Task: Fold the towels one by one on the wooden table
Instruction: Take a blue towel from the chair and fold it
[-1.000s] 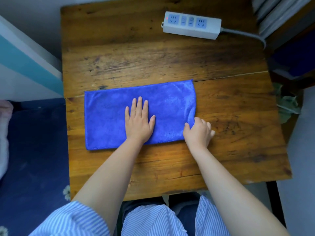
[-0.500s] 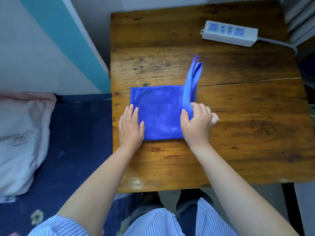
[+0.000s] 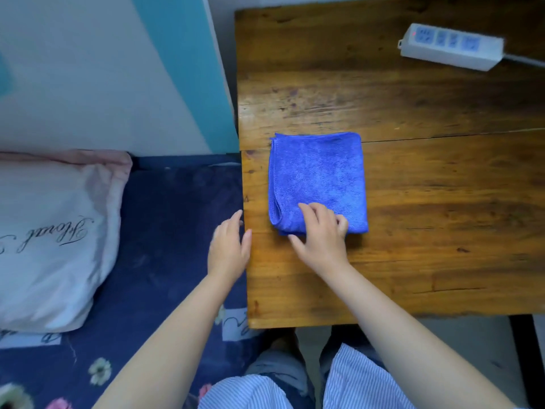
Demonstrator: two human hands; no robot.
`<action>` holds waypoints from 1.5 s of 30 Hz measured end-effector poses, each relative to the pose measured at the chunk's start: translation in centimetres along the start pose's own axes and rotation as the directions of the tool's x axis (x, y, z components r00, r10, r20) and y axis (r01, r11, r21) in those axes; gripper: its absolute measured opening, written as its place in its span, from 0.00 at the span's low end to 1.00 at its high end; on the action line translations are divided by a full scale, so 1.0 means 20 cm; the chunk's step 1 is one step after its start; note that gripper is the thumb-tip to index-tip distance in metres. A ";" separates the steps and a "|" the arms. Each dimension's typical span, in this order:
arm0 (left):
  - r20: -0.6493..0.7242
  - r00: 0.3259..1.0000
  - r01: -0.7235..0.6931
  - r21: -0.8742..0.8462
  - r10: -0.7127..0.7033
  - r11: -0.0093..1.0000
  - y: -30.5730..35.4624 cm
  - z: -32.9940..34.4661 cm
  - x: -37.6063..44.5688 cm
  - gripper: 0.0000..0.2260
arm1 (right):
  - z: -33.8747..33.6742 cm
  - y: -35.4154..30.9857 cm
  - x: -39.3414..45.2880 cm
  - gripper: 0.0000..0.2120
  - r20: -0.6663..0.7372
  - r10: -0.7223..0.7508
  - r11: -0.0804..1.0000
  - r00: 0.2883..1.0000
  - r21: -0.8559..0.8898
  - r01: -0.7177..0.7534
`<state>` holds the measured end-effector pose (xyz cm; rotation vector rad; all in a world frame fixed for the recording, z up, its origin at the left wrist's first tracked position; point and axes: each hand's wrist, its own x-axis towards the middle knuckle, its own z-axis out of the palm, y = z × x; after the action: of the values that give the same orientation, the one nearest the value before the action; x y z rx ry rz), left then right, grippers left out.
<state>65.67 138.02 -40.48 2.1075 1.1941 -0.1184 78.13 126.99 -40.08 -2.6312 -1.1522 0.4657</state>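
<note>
A blue towel lies folded into a thick square near the left side of the wooden table. Its layered edges show along the left side. My right hand rests on the towel's near edge with fingers spread and only slightly bent, and the thumb lies on the wood. My left hand hovers at the table's left edge, apart from the towel, with its fingers relaxed and nothing in them.
A white power strip with its cable lies at the table's far right. Left of the table is a bed with a dark blue floral sheet and a pink-white pillow. A white and teal wall panel stands behind it.
The towel's right half has been folded over to the left, making a square. My left hand has left the towel for the table's left edge. My right hand has let go and rests on the towel.
</note>
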 end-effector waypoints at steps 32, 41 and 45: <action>0.034 0.917 -0.386 0.332 0.398 0.861 0.41 0.16 0.19 0.20 | -0.28 0.32 0.19 0.30 0.033 -0.028 0.999 0.999 -0.019 0.029; 0.215 0.947 -0.313 0.431 0.240 0.846 0.36 0.27 0.23 0.30 | -0.19 0.46 0.53 0.26 0.203 -0.060 0.987 0.977 -0.135 0.088; 0.128 0.929 -0.369 0.373 0.347 0.851 0.31 0.29 0.23 0.36 | -0.19 0.51 0.54 0.25 0.163 0.012 1.000 0.987 0.025 -0.016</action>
<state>74.48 135.79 -43.37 2.6245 0.7651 -0.2619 93.26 127.99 -42.07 -2.6204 -1.1657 0.7053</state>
